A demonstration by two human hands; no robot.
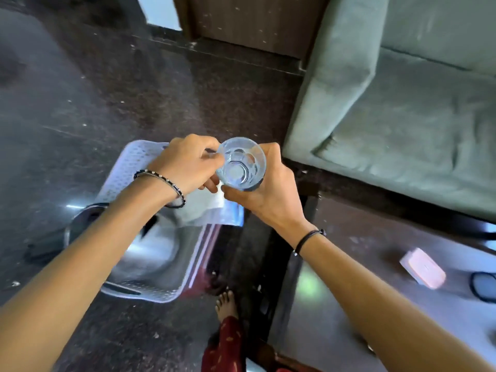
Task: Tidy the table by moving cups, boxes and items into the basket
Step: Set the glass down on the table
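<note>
A clear drinking glass (pixel 240 162) is held upright in mid-air, its mouth facing the camera. My right hand (pixel 264 193) wraps around its right side and base. My left hand (pixel 188 163) pinches its left rim with the fingertips. Both hands hover above the far right corner of a white perforated basket (pixel 128 167) that stands on the dark floor. Inside the basket lie a steel pot (pixel 150 253) and a clear plastic bag (pixel 212 213). My left forearm hides part of the basket's contents.
A dark glossy table (pixel 349 277) at the right carries a pink box (pixel 422 267) and a black ring-shaped object (pixel 484 288) at the frame edge. A grey-green sofa (pixel 402 108) stands behind it. My bare foot (pixel 226 302) rests between basket and table.
</note>
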